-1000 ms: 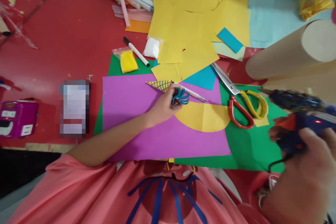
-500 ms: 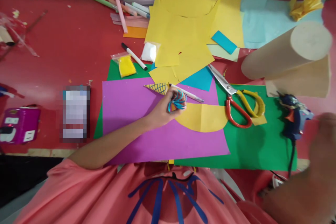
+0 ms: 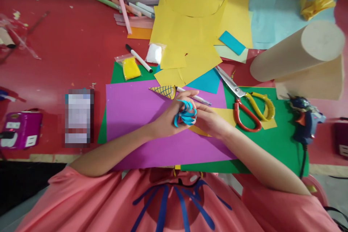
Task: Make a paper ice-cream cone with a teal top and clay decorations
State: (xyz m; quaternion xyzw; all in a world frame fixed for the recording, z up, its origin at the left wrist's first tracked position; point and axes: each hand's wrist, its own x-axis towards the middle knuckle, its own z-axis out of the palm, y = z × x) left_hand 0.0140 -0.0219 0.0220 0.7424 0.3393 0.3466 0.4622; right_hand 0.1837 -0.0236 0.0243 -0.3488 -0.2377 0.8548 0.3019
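My left hand (image 3: 169, 117), closed, holds a fringe of curled blue paper strips (image 3: 186, 114) over the purple sheet (image 3: 136, 116). From the right, my right hand (image 3: 213, 119) meets it, its bent fingers gripping the fringe's right side; their tips are partly hidden. Just beyond my hands lies a small yellow paper cone (image 3: 163, 91) with a dark criss-cross pattern, its point to the left. Beside the cone rests a white pen (image 3: 201, 99). A yellow paper piece with a curved edge (image 3: 224, 115) is partly covered by my right hand.
Large scissors (image 3: 241, 101) lie open-handled on the green sheet (image 3: 272, 152). Farther right are a blue glue gun (image 3: 306, 121) and a thick cardboard tube (image 3: 293, 54). Yellow paper (image 3: 187, 32) is piled at the back. A phone (image 3: 78, 117) and a purple device (image 3: 21, 129) lie left.
My right hand has come in from the far right, by the glue gun, to the blue fringe. My left hand keeps hold of the fringe, nearly in place.
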